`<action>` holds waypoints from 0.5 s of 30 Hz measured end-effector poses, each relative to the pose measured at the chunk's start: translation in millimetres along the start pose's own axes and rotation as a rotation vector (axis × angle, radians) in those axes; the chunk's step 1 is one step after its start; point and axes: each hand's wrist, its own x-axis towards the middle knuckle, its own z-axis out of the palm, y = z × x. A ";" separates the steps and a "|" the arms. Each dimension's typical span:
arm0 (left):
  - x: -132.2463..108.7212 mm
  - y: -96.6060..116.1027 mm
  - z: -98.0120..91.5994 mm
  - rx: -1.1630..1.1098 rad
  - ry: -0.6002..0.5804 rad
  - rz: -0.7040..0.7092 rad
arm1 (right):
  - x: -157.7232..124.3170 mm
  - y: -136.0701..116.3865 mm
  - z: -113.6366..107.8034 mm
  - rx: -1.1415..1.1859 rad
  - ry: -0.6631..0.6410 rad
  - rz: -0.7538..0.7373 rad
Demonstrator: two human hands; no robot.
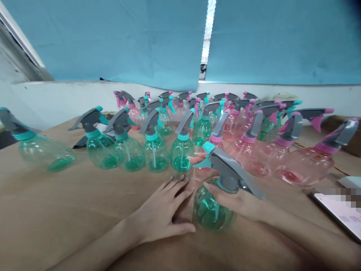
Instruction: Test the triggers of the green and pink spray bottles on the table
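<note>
Near the table's front, my right hand [239,201] is wrapped round a clear green spray bottle [210,214], just under its collar. The bottle has a grey spray head with a turquoise trigger and nozzle pointing up and to the left. My left hand [160,210] lies palm down on the wooden table [70,214], fingers spread, a little to the left of the held bottle and apart from it. Just beyond my fingertips stands another green spray bottle [181,156], with a turquoise collar.
Several more green spray bottles [128,154] form a row to the left. Several pink spray bottles [262,162] stand to the right, with mixed colours behind. A phone [338,214] lies at the right edge. Blue curtains [126,41] hang beyond the table.
</note>
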 end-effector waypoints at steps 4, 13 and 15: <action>-0.4 1.2 -0.6 -0.004 0.007 0.004 | 1.0 -1.7 -0.6 0.014 -0.010 0.008; 0.9 1.2 -0.2 -0.007 0.006 0.003 | -1.7 3.8 0.7 0.039 -0.005 0.049; 0.5 0.8 0.3 -0.012 0.010 0.006 | -1.9 4.6 0.8 0.029 0.001 0.049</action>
